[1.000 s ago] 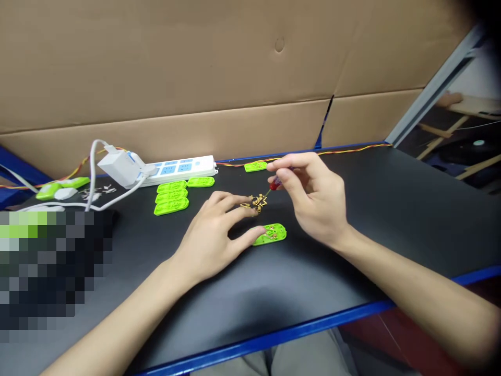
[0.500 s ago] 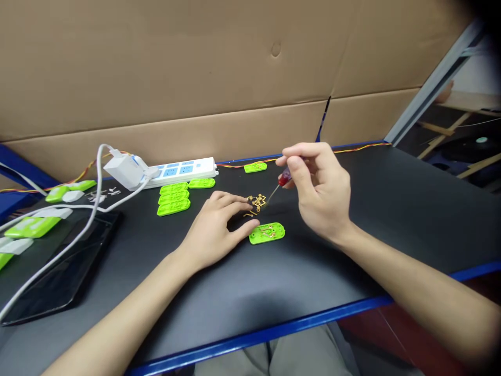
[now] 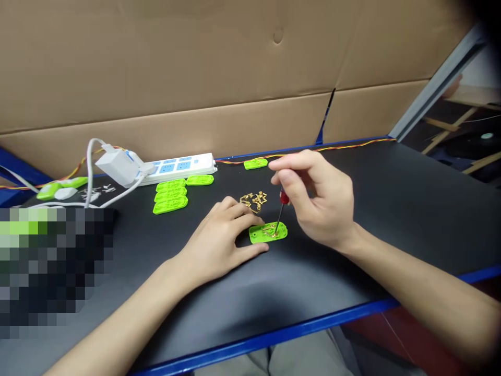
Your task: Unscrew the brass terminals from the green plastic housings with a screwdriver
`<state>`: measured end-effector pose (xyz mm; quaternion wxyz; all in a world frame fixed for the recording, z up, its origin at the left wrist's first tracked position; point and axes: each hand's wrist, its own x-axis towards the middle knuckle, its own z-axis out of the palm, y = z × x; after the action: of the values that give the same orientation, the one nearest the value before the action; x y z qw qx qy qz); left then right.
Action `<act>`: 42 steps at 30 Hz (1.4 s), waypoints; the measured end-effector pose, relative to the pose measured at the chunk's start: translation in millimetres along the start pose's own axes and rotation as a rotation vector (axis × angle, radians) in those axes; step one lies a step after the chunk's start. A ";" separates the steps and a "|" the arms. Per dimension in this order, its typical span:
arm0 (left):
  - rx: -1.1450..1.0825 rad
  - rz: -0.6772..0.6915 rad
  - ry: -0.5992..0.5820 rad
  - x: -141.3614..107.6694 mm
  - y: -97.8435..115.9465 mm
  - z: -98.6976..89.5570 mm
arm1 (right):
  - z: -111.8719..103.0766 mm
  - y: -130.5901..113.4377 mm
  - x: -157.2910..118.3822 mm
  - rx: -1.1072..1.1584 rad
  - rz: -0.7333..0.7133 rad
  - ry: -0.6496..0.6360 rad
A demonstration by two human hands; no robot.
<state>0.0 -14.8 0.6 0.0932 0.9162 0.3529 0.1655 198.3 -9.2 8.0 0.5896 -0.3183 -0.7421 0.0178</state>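
Observation:
My right hand [image 3: 323, 201] pinches a screwdriver [image 3: 284, 198] with a red handle. Its thin shaft points down, and the tip is at small metal parts inside a green plastic shell [image 3: 257, 237]. The shell lies open side up on the black table. My left hand [image 3: 217, 241] steadies it, index finger at the far edge and thumb at the near edge. Just beyond the shell is a loose pile of small brass pieces [image 3: 258, 199]. Whether the tip touches a metal part, I cannot tell.
Several green shells [image 3: 170, 196] lie left of centre, and another green shell [image 3: 255, 164] lies at the back. Behind them is a white power strip [image 3: 199, 165] with a plugged-in charger [image 3: 119, 166]. A blue edge [image 3: 274, 356] borders the table. The lower left is pixelated.
My right hand has brought the screwdriver tip from the brass pile toward me into the shell. My left hand has moved from beside the pile to grip the shell's edges.

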 end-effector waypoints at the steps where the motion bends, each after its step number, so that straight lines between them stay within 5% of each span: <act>1: 0.001 -0.001 0.000 0.0 -0.3 0.1 | -0.2 -0.4 0.0 -0.001 -0.001 0.002; 20: -0.007 -0.014 -0.013 0.1 0.8 -0.5 | -1.7 -6.3 -3.0 0.128 0.093 -0.061; 27: -0.027 -0.007 -0.019 0.6 -1.0 1.6 | -4.5 -7.2 3.1 0.040 -0.113 -0.047; 36: -0.029 -0.028 -0.034 0.7 0.0 0.3 | -2.9 -9.9 -2.2 0.137 0.040 -0.110; 42: -0.014 -0.007 -0.020 1.3 -0.9 1.4 | -2.4 -7.4 1.7 0.117 -0.115 -0.026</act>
<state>0.8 -13.4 -0.7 0.1036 0.9159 0.3539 0.1585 196.9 -15.1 13.2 0.5977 -0.2401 -0.7643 0.0316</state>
